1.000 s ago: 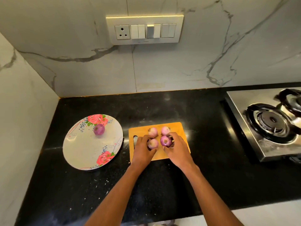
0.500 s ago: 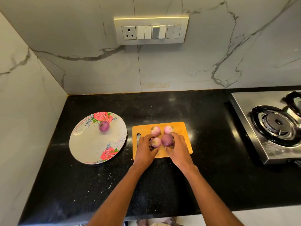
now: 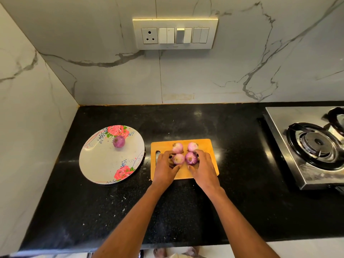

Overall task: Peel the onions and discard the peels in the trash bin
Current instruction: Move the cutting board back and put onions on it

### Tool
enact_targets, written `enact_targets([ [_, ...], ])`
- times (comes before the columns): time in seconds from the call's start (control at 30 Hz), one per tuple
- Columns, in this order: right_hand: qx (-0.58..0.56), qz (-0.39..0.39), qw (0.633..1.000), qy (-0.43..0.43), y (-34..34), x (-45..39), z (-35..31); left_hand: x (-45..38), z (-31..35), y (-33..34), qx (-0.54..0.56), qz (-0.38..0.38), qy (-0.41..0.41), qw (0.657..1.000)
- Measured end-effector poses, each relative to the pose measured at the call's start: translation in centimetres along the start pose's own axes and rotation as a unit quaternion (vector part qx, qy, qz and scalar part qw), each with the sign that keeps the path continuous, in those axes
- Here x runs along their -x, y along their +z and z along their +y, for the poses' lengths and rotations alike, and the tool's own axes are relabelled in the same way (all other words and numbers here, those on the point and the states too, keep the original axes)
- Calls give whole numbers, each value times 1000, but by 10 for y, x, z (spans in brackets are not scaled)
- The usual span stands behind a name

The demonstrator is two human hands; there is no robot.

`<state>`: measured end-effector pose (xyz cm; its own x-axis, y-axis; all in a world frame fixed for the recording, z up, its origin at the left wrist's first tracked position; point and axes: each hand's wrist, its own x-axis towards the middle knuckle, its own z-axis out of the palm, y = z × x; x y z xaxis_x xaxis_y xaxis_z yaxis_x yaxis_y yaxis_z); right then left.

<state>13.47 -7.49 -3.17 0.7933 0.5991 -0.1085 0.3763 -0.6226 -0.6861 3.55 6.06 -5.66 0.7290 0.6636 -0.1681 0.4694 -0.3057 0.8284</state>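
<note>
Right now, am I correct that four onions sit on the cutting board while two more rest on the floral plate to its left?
Not quite: the head view shows only one onion on the floral plate. Four onions do sit on the cutting board, right of the plate.

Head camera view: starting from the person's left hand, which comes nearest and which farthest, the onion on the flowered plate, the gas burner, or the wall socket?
From the left hand:
1. Onion on the plate, to its left.
2. Gas burner, far right on the stove.
3. Wall socket, up on the back wall.

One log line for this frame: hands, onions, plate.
left hand: grips front-left onion | right hand: grips front-right onion | cutting board: four onions | floral plate: one onion
</note>
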Motion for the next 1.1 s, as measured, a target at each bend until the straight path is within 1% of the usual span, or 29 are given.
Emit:
enact_targets([
  [0.17,49,33,998,-23,-7,-1,-1,5,3,-4,19,-3,-2,1000],
  [0.23,63,47,996,-37,-10,-3,-4,6,5,-9,8,8,1,1000],
  [0.3,64,41,996,-46,-11,-9,-15,5,6,-21,0,28,-3,1000],
  [0.37,61,25,996,-62,-8,-18,-33,4,5,-41,-11,56,-21,998],
  [0.47,58,3,991,-119,5,-32,-65,3,-5,-77,-12,108,-37,993],
  [0.53,56,-29,986,-154,21,-39,-92,5,-15,-104,-19,146,-52,988],
  [0.67,65,-101,971,-209,65,-51,-142,6,-33,-143,-30,186,-102,977],
  [0.77,81,-143,958,-235,99,-57,-173,8,-46,-162,-25,199,-118,973],
  [0.9,108,-183,947,-240,136,-63,-198,13,-56,-178,-17,207,-141,968],
  [1.1,154,-181,947,-215,169,-69,-205,23,-74,-190,9,214,-168,962],
])
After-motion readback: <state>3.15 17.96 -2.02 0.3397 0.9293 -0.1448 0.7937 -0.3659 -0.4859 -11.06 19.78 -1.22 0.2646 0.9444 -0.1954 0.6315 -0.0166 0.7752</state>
